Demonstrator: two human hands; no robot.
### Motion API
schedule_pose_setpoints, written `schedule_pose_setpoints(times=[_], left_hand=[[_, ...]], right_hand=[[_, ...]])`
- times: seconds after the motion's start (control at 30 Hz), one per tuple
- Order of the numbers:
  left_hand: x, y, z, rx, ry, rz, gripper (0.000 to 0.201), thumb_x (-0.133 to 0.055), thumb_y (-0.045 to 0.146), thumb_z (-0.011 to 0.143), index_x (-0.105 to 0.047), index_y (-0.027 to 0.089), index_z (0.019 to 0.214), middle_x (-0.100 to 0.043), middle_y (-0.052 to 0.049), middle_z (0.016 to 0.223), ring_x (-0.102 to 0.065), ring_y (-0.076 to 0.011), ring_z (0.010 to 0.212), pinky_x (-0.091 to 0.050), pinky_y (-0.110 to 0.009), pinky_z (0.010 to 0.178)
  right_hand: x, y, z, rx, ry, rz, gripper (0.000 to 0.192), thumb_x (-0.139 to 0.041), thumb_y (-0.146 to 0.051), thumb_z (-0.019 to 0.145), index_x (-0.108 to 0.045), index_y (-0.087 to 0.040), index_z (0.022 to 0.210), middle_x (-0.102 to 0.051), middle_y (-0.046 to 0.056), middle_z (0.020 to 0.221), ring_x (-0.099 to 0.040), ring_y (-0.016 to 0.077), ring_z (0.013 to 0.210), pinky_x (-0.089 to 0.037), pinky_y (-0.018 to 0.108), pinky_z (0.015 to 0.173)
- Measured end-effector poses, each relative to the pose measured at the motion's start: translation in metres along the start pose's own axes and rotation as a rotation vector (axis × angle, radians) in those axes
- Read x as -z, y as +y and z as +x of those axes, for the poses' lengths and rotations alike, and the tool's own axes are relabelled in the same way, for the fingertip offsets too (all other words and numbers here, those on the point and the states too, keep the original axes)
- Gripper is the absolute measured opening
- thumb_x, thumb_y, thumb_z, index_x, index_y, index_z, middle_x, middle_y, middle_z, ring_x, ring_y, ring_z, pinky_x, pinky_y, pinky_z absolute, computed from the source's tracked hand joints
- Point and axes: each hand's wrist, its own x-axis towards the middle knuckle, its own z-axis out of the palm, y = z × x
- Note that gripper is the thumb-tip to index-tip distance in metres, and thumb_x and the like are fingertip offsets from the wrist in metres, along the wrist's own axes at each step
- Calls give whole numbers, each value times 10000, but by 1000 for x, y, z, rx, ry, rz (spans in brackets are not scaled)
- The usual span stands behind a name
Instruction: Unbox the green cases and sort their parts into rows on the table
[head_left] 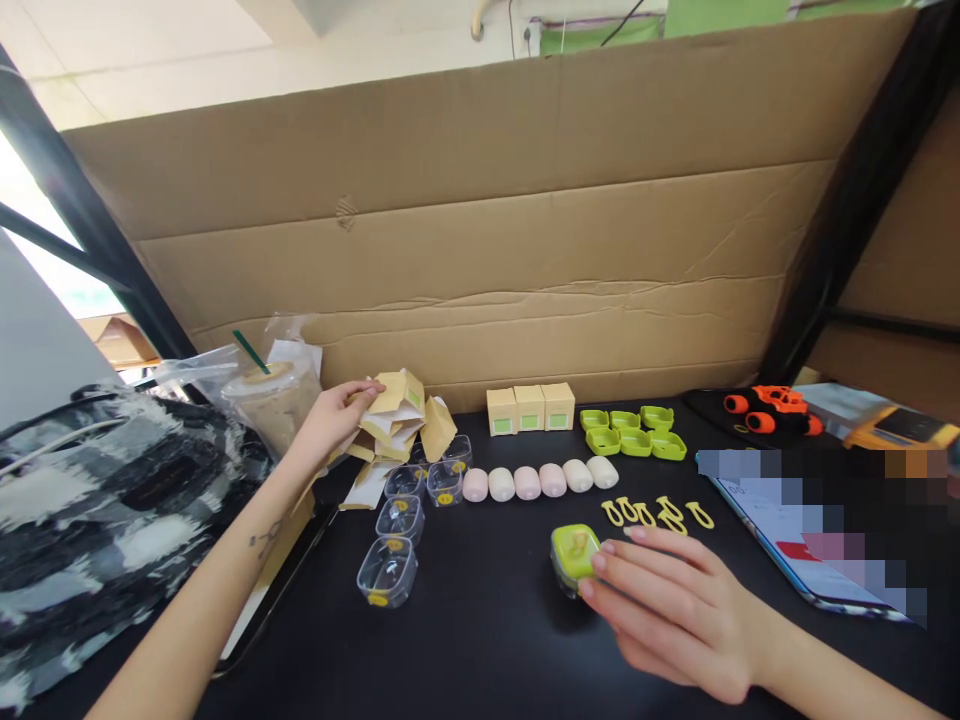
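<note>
Matt black tabletop (487, 640); glossy green plastic case (574, 555); clear shiny plastic lids (390, 570); smooth pale pink pieces (540, 480); matt kraft paper boxes (397, 415); creased rough cardboard wall (480, 230) at the back.

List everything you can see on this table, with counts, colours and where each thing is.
Small boxes: three, tan with green labels, back centre by the cardboard wall.
Green lids: six, lime, right of the boxes.
Pink capsules: six, pale pink to white, in a row at centre.
Clear cases: about five, transparent, centre left.
Yellow clips: about five, beside the right hand.
Flat cartons: a pile, tan, back left.
Iced drink: one, beige, in a plastic bag, far left.
Toy car: one, orange and black, back right.
Green case: one, front centre.
Left hand: on the flat cartons.
Right hand: touching the green case.
</note>
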Motion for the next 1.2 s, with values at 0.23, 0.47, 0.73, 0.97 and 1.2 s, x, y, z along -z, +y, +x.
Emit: schedule_pose_setpoints(times=[0.23,0.47,0.73,0.97,1.2], left_hand=[[8,1,-3,-71,-170,334,709,-482,721,671,-715,118,962,-719,-105,783,-644,-302,783,-494,-376,710],[-2,-11,-8,-313,-119,611,617,-535,541,718,-634,103,1142,-615,-195,1148,-475,-381,1100,-354,-483,945],[-9,-12,-13,-564,-16,717,527,-442,349,838,-427,235,1353,-464,-95,1400,-441,-343,1153,-339,-475,936],[-11,-17,-6,-598,-41,780,378,-352,191,840,-640,140,1079,-651,-169,1067,-528,-325,1030,-353,-450,886],[-7,-16,-13,-506,143,856,425,-380,313,821,-661,58,1013,-609,-217,906,-510,-383,952,-352,-502,825]], right_hand=[[1,-2,3,14,-8,34,254,-507,-107,830,-709,-176,967,-736,-2,894,-621,125,948,-321,295,1102],[0,-4,-1,5,-9,45,246,-513,-111,835,-705,-168,979,-736,2,917,-627,125,965,-325,305,1106],[2,-3,8,-20,1,33,230,-502,-118,849,-712,-172,927,-742,-4,871,-638,112,925,-382,268,1058],[2,-2,9,-25,-15,36,231,-502,-113,847,-712,-173,923,-740,2,871,-643,120,909,-375,272,1054],[2,-2,9,-30,-15,30,232,-507,-113,840,-707,-171,941,-734,10,879,-633,123,929,-399,271,1028]])
